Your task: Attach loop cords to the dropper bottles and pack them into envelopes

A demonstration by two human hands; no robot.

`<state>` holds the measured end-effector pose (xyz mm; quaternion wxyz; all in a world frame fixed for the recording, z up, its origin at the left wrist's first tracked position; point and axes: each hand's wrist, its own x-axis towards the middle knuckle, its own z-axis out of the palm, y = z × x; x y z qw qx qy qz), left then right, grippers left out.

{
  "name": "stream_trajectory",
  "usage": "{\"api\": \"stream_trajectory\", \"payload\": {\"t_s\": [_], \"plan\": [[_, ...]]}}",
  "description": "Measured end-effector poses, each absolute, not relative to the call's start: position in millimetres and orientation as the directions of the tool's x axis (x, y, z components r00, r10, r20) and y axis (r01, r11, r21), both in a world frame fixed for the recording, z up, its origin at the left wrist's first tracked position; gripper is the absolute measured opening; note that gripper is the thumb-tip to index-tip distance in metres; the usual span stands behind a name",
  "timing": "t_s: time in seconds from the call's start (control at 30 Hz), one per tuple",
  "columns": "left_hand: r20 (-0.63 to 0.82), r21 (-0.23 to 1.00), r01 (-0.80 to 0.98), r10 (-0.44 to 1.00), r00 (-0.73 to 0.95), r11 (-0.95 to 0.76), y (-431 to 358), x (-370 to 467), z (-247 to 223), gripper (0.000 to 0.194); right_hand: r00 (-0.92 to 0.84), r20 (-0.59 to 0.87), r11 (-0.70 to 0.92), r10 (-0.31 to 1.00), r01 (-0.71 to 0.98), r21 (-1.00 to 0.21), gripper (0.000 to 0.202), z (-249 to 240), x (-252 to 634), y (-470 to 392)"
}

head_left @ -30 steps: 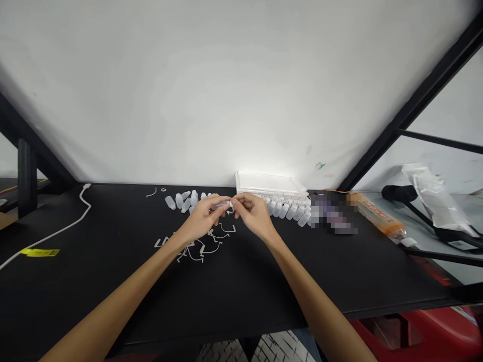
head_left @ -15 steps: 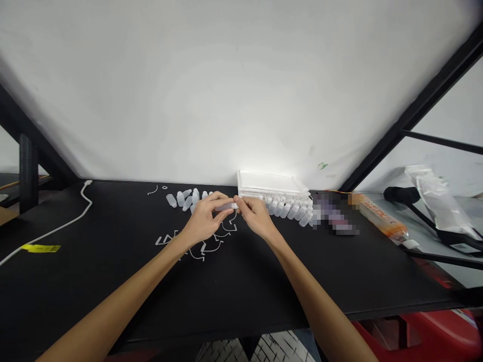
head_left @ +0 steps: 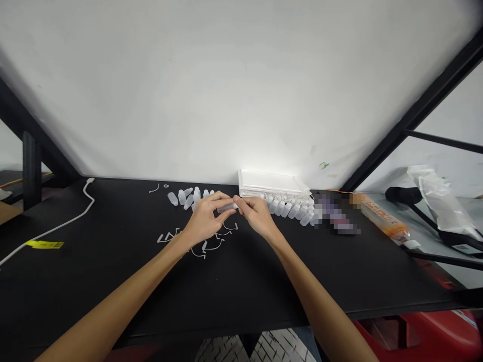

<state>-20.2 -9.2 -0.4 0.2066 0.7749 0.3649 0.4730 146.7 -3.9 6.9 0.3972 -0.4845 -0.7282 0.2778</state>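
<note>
Between my two hands lies a small translucent plastic bottle (head_left: 226, 207), held roughly sideways above the black table. My left hand (head_left: 207, 215) is closed around its body with thumb and fingers. The fingers of my right hand (head_left: 252, 211) pinch its white neck or cap end, which they mostly hide. Beyond my left hand is a loose group of similar bottles (head_left: 181, 197), some upright and some lying. Past my right hand, a row of capped bottles (head_left: 289, 208) leans together. Thin curved white plastic strips (head_left: 215, 245) are scattered below my left hand.
Behind the bottle row, a stack of white flat packets (head_left: 271, 182) rests against the wall. A white cable (head_left: 71, 221) with a yellow tag (head_left: 45, 245) runs along the left. At right are a blurred-out item (head_left: 337, 213), an orange-labelled bag (head_left: 383, 217) and a red stool (head_left: 437, 334) below the table edge.
Both hands stay on the same bottle, the right fingers shifting slightly at its neck end. The whole view has moved a little; the other things on the table look unchanged.
</note>
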Motion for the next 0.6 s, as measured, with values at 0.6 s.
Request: {"api": "stream_trajectory", "payload": {"t_s": [0.6], "plan": [[0.519, 0.699, 0.392, 0.801, 0.296, -0.598, -12.0, -18.7, 0.2, 0.016, -0.151, 0.278, 0.315, 0.949, 0.512, -0.799, 0.06, 5.5, 153.4, -0.3]]}}
